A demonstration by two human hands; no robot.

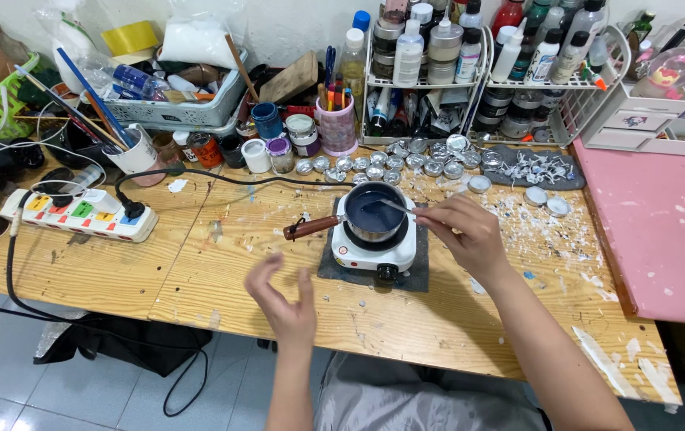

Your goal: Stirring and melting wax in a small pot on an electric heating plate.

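On the hotplate [375, 249] at the middle of the wooden surface [199, 271] sits a small pot [374, 211] of dark liquid (brown handle pointing left). The right hand [463, 236] pinches a thin stirrer [394, 206] dipped in it. The left hand [282, 302] hovers near, fingers loosely spread, holding nothing.

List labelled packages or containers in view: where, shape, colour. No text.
Bottles: top shelf of the white wire rack at the back; tall, white, grey and dark, paper labels.
Bottle: left of the rack; clear yellowish, white cap.
Small jars: in front of the grey basket; round, white, blue and purple lids.
White boxes: far right beside the rack; flat drawer units, small picture label.
Power strip: left on the table; white, coloured switches.
No screens.
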